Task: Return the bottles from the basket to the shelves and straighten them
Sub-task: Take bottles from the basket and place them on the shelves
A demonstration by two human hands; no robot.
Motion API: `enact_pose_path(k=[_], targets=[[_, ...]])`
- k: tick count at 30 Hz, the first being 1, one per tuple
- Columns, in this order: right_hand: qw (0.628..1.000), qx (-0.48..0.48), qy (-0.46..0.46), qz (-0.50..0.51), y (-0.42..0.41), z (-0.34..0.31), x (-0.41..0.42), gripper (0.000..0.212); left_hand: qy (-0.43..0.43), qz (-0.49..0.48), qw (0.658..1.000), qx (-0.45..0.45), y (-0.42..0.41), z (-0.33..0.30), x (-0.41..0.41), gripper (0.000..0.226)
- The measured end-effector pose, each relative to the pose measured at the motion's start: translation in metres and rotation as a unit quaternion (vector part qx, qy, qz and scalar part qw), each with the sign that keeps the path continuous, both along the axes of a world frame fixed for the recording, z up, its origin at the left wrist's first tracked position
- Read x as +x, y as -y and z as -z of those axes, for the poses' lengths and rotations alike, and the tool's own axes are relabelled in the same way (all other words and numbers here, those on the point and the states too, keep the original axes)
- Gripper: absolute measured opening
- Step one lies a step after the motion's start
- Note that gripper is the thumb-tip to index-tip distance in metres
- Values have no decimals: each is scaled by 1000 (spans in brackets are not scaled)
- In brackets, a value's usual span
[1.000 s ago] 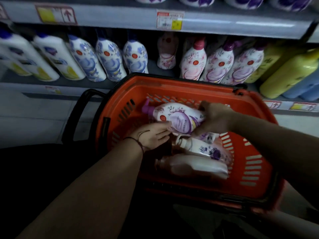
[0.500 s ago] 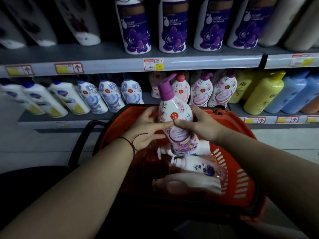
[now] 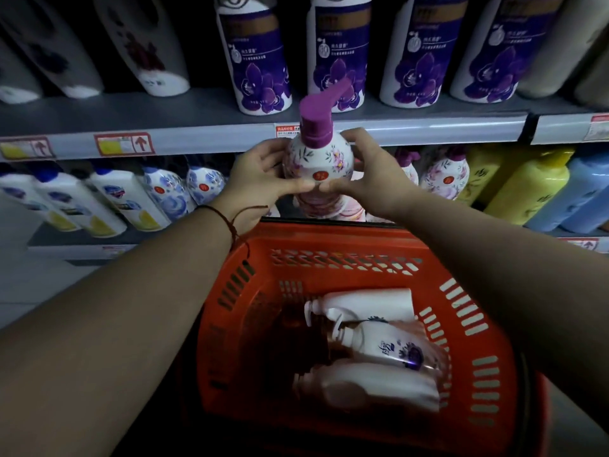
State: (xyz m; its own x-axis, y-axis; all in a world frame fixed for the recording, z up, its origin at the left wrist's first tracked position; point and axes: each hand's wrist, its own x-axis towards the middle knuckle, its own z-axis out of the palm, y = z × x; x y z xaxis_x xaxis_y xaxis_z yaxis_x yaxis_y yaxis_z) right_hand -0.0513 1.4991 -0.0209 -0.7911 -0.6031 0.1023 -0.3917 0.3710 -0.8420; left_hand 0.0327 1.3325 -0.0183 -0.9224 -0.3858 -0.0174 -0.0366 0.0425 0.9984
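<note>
Purple-capped bottle (image 3: 318, 166) upright, spout pointing up-right, both hands' fingers (image 3: 263, 156) wrapped round it

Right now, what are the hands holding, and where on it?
Both the left hand and right hand grip the purple-pump floral bottle round its body, below the pump.

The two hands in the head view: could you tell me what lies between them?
The floral pump bottle, upright, gripped between left hand and right hand, as the head view shows.
</note>
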Motion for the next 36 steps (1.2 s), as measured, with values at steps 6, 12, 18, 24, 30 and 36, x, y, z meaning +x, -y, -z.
enact_pose_path(k=[6, 12, 18, 24, 30, 36], targets=[[999, 38, -22, 6, 38, 46, -15, 71, 20, -16, 996, -85, 24, 47, -14, 67], [991, 131, -9, -24, 61, 94, -44, 69, 112, 41, 969, -216, 61, 93, -42, 53], [981, 193, -1, -15, 78, 122, -77, 69, 202, 84, 933, -286, 83, 124, -83, 73], [980, 196, -28, 7, 93, 124, -103, 70, 171, 64, 937, -297, 91, 123, -109, 54], [975, 214, -23, 52, 111, 137, -103, 60, 150, 1, 944, -294, 90, 131, -116, 54], [963, 256, -37, 77, 123, 131, -104, 53, 152, -40, 928, -337, 83, 132, -122, 39]])
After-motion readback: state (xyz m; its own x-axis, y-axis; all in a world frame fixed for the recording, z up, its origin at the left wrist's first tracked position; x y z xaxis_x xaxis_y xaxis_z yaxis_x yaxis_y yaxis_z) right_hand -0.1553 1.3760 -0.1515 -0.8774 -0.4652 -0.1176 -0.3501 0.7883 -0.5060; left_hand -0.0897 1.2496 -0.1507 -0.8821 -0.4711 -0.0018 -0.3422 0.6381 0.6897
